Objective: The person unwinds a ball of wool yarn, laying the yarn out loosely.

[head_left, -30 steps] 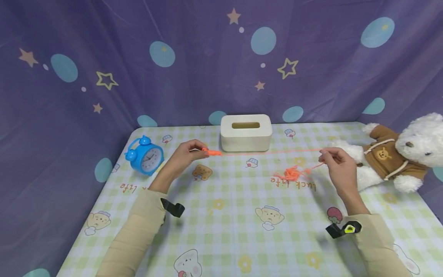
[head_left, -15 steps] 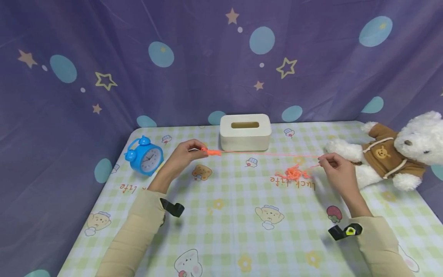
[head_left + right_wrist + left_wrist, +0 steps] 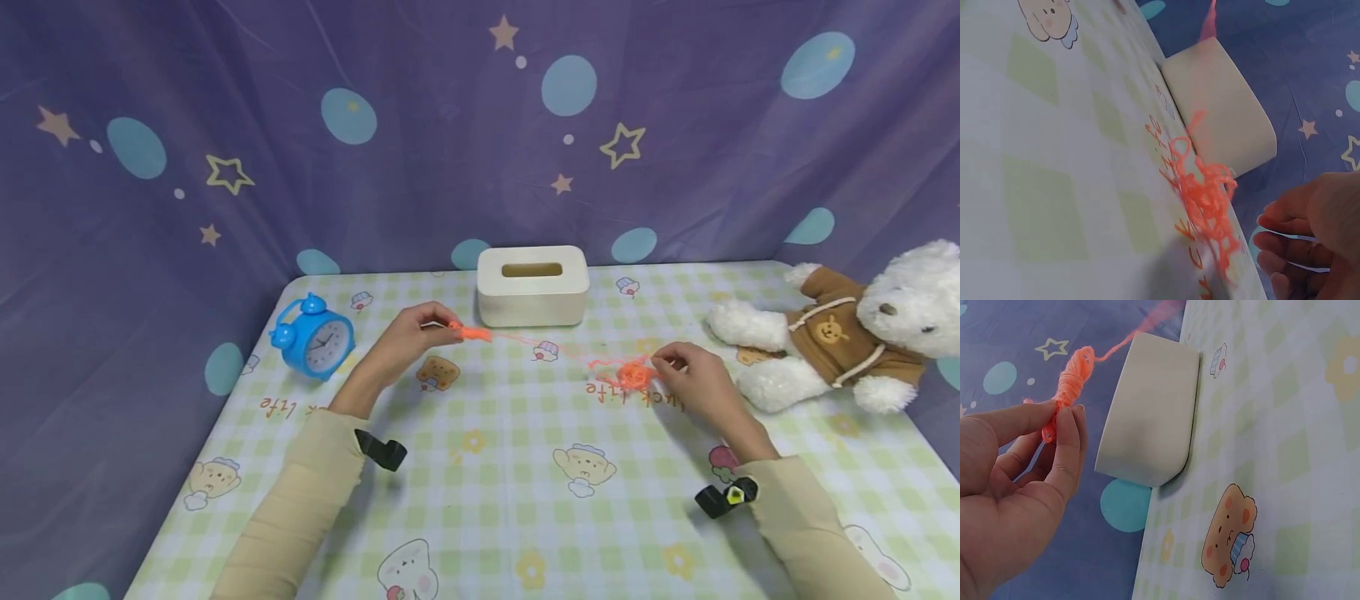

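In the head view my left hand (image 3: 408,342) pinches a small wound bundle of orange yarn (image 3: 474,333) above the table, left of the tissue box. The left wrist view shows the bundle (image 3: 1071,384) wrapped round its middle, gripped at its lower end between thumb and fingers. A thin strand runs from it down and rightward to a loose orange yarn tangle (image 3: 634,375) on the tablecloth. Beside that tangle is my right hand (image 3: 697,379), fingertips at its right edge. In the right wrist view its fingers (image 3: 1291,250) are loosely bent with no yarn between them.
A cream tissue box (image 3: 532,300) stands at the back middle of the checked tablecloth (image 3: 480,517). At the left is a blue alarm clock (image 3: 318,342). A white plush bear (image 3: 832,333) in a brown hoodie lies at the right. Behind hangs a purple curtain (image 3: 450,125).
My right hand has moved left and down to the tangle, losing its pinch on the yarn. The strand, taut before, has slackened. My left hand has shifted slightly right with the bundle.
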Available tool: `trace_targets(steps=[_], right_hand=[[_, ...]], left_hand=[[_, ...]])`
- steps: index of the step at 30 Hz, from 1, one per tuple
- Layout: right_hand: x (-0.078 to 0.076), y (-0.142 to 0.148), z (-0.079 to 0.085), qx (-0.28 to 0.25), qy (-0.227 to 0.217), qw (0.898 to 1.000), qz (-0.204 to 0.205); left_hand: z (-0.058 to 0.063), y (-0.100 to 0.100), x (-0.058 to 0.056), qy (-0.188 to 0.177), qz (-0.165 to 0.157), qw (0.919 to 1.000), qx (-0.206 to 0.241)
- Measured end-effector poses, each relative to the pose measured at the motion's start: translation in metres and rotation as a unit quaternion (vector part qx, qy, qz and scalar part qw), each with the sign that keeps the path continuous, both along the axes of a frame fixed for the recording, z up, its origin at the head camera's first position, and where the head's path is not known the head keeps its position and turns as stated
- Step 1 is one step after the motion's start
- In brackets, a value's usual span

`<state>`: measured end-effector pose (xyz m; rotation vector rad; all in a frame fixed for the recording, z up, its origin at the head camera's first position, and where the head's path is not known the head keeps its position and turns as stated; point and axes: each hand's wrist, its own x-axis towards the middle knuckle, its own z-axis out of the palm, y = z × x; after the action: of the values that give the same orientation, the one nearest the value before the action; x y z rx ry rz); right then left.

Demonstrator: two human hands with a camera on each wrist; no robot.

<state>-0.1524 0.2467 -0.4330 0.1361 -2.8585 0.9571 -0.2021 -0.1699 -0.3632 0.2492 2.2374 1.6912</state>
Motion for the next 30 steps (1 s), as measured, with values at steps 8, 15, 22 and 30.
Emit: trace_targets(steps=[8,15,22,30], right_hand=[[-0.007,-0.014,0.002,-0.01,0.022,1.0,0.012],[-0.019,-0.047,0.01,-0.053,0.039,0.997,0.051],[-0.026,-0.097,0.011,-0.088,0.054,0.986,0.13],[-0.031,-0.144,0.005,-0.082,0.087,0.975,0.19]], left_hand=[[-0.002,0.002,0.0,-0.005,-0.008,0.9999,0.005],[-0.002,0.004,0.0,-0.001,-0.013,0.9999,0.008],[-0.003,0.007,0.001,-0.001,-0.013,0.9999,-0.006],[-0.005,0.01,0.001,0.003,-0.016,0.9998,-0.006]])
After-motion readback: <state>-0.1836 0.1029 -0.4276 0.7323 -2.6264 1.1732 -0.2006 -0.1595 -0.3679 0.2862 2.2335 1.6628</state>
